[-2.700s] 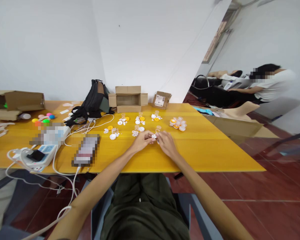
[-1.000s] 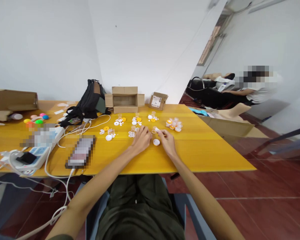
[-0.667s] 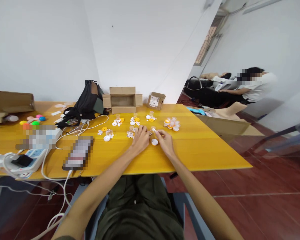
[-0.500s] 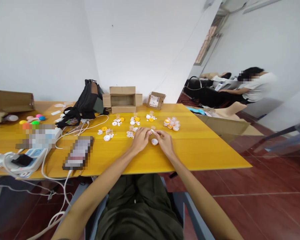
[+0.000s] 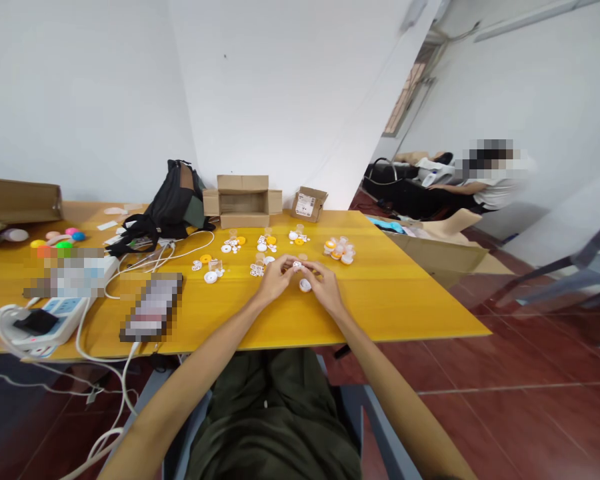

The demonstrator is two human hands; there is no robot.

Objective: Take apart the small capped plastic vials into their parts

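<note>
Between my fingertips, above the yellow table point(image 5: 380, 300), is a small white disc with dark holes point(image 5: 297, 265). My left hand point(image 5: 277, 277) pinches it from the left, and my right hand point(image 5: 324, 283) closes on it from the right. Just below them on the table sits a round white cap with an orange rim point(image 5: 305, 285), close to my right fingers. Beyond my hands stands a small clear cup point(image 5: 303, 257), partly hidden. Left of my left hand lie white perforated pieces point(image 5: 257, 269) and a white ring, partly covered by the hand.
Small sets of white and orange parts point(image 5: 231, 244) lie across the table, with a cluster of capped clear cups point(image 5: 341, 249) to the right. Behind are an open carton point(image 5: 245, 203), a smaller box point(image 5: 309, 204) and a backpack point(image 5: 173, 197). A phone point(image 5: 153, 307) and power strip point(image 5: 75, 310) lie left. Another person sits far right.
The perforated white disc now shows more plainly between my fingertips, and both hands have shifted slightly. The whole view has moved a little; the parts on the table look the same.
</note>
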